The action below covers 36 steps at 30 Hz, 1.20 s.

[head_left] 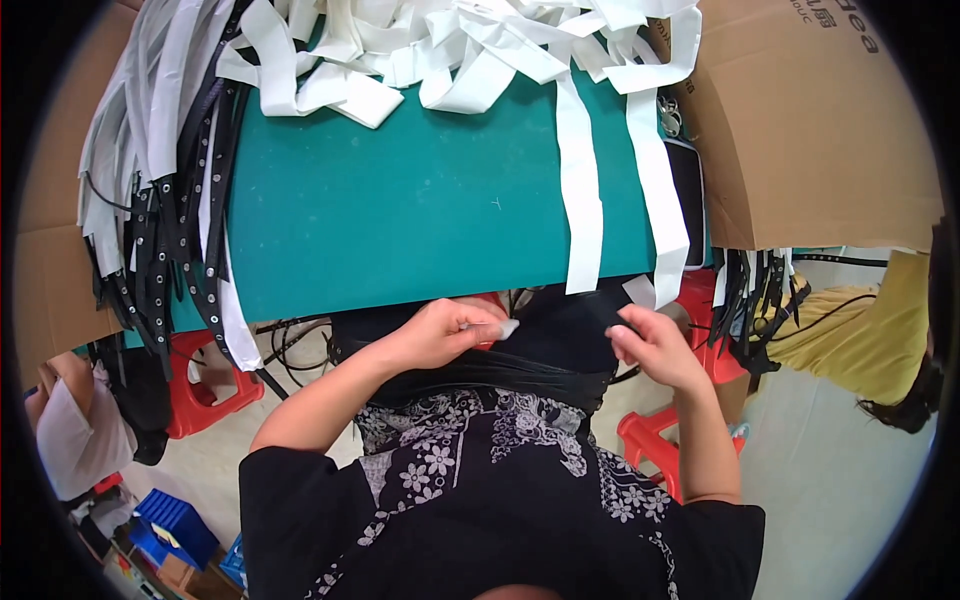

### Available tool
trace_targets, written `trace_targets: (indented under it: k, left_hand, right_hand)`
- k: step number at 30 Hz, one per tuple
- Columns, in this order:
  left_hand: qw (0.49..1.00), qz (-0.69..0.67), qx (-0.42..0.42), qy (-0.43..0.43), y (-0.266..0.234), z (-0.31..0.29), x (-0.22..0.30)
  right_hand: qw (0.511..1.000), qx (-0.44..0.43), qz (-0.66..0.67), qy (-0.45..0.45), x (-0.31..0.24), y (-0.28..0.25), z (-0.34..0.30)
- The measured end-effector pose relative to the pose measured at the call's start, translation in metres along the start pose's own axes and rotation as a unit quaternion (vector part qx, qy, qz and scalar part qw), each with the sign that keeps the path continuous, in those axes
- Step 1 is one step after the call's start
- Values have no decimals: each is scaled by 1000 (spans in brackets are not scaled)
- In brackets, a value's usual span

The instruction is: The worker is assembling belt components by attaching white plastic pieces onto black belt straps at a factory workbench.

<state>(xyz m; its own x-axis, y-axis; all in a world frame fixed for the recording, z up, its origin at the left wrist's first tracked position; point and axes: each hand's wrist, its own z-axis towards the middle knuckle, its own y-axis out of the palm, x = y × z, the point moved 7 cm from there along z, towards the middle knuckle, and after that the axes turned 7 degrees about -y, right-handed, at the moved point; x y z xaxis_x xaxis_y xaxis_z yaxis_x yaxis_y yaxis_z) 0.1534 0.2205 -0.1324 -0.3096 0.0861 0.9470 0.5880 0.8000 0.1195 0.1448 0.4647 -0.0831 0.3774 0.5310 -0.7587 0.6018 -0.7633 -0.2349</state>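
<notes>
Just off the near edge of the green tabletop [400, 200], the left hand [452, 333] pinches a small whitish piece [509, 329] between thumb and fingers. The right hand [655, 345] curls loosely, near two white strips [580, 190] trailing to the near edge by its right corner — whether it grips anything, I cannot tell. Plenty seems left: a white tangle [470, 45] crowds the far edge. Eyeleted black straps [162, 255] drape at the left edge — possibly the done share, though nothing confirms it.
</notes>
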Motion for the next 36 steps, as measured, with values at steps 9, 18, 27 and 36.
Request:
trace_targets:
  k: [9, 18, 27, 36]
  left_hand:
    - [996, -22, 83, 31, 7, 2, 24]
    - [992, -10, 110, 67, 2, -4, 49]
    - [981, 97, 136, 94, -1, -15, 64]
    - [918, 203, 154, 305, 2, -20, 89]
  right_hand:
    - [981, 76, 24, -175, -80, 45, 14]
    - [985, -34, 104, -133, -72, 73, 39]
    - [969, 51, 145, -193, -90, 73, 44]
    - [961, 63, -23, -269, -100, 41, 12]
